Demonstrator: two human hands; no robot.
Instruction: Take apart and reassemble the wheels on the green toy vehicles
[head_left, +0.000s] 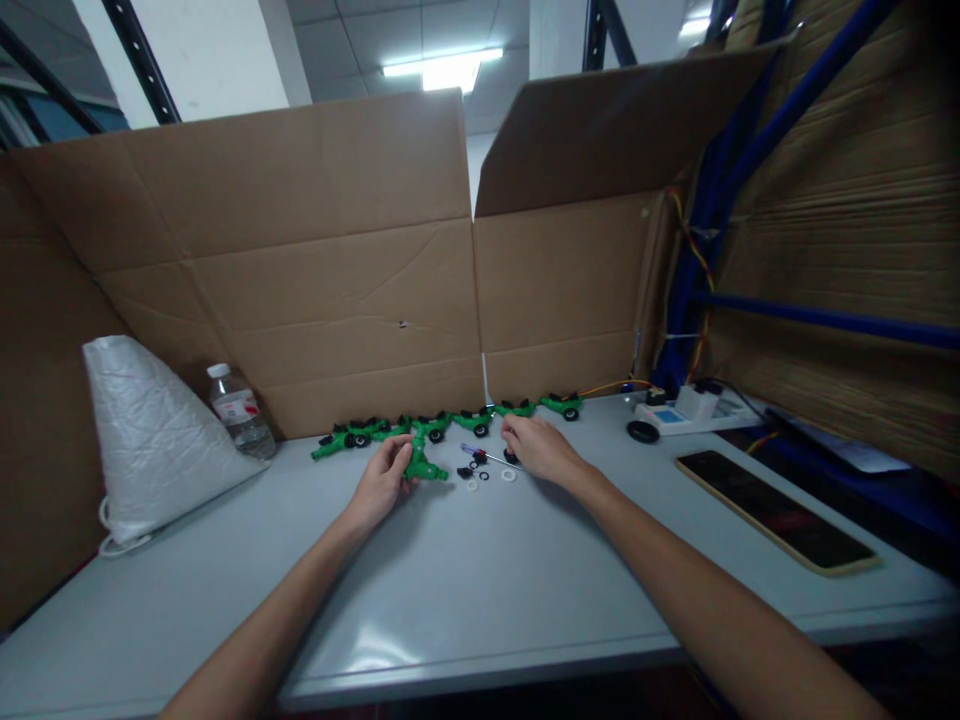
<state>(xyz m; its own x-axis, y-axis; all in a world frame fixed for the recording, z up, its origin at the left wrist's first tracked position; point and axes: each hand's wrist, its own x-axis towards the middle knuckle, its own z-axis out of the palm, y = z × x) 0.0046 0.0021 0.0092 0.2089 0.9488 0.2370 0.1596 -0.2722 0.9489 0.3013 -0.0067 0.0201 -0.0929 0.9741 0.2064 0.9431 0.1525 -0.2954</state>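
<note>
My left hand point(386, 475) is closed on a green plastic fitting point(425, 467), a branched body with short stubs, held just above the table. To the right, my right hand point(541, 447) has its fingers curled together and pointing down; what they pinch, if anything, is hidden. Just under those fingers is a black round part point(511, 457). Between the hands lie a small screwdriver point(480, 452) with a purple handle, a black ring point(484, 477), a white ring point(508, 476) and several other small black and white pieces.
Behind the hands stands a row of green fittings with black parts point(471, 422), against a cardboard wall point(337, 300). A white bag point(150, 440) and a water bottle point(240, 412) stand left. At right are a phone point(772, 510), a power strip point(705, 412) and a blue frame point(686, 290).
</note>
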